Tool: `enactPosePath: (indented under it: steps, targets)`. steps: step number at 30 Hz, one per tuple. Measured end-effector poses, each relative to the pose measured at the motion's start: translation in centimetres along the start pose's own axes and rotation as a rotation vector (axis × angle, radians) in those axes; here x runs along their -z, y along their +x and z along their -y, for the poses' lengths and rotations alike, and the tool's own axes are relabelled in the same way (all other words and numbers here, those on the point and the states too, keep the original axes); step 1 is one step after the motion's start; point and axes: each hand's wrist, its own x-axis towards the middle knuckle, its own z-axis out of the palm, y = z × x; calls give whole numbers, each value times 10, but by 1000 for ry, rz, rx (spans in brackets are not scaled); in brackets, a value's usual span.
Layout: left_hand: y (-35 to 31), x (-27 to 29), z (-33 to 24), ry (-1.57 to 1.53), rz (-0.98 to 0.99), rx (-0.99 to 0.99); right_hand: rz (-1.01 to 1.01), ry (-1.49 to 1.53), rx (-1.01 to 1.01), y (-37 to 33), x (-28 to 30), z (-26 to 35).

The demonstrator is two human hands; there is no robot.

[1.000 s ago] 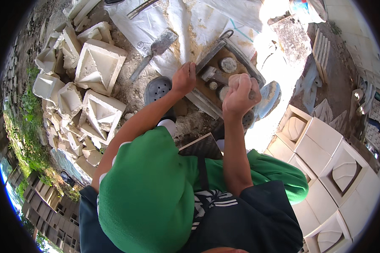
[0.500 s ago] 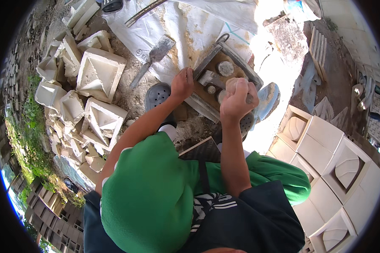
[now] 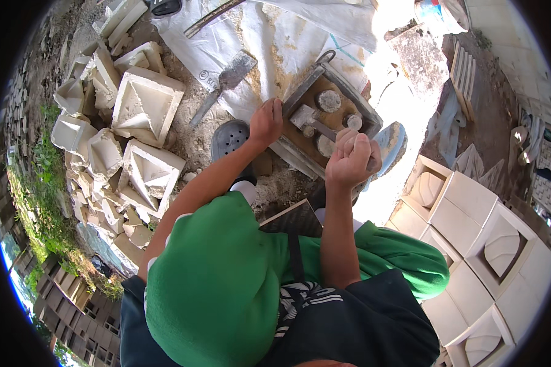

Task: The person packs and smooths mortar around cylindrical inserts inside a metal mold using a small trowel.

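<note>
A rectangular grey mould box (image 3: 305, 83) lies ahead of me, set at an angle. Inside it, several round pale plugs (image 3: 329, 101) stand in a brown bed. My left hand (image 3: 268, 122) is closed on the box's left rim, its fingertips partly hidden. In my right hand (image 3: 352, 158) I grip the handle of a hammer. Its block-shaped grey head (image 3: 302, 116) is over the left part of the box, beside the plugs; whether it touches anything I cannot tell.
Left of me lie piled cream cast blocks (image 3: 147, 104), some broken. A dusty trowel (image 3: 234, 72) rests at the white sheet's (image 3: 202, 49) edge. Stacked pale blocks (image 3: 471, 196) stand on the right. A grey clog (image 3: 229, 138) is on my foot near the box; a bucket (image 3: 444, 15) stands far right.
My right hand has moved slightly nearer and to the right, tilting the hammer's handle so it shows more. A plug on the box's right side has come into sight. My left hand stays put.
</note>
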Motion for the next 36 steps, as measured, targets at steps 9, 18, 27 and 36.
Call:
enactPosePath:
  steps: [9,18,27,36]
  targets:
    - [-6,0,-2,-53,-23,-36,201,-394,98,-6,0,-16]
    - [2,3,0,-20,23,50,232,-381,-17,5,-6,-12]
    - [-5,2,-1,-18,35,63,157,85,-70,5,2,7]
    - [-5,-3,5,-47,-8,-65,198,-199,-22,2,2,-2]
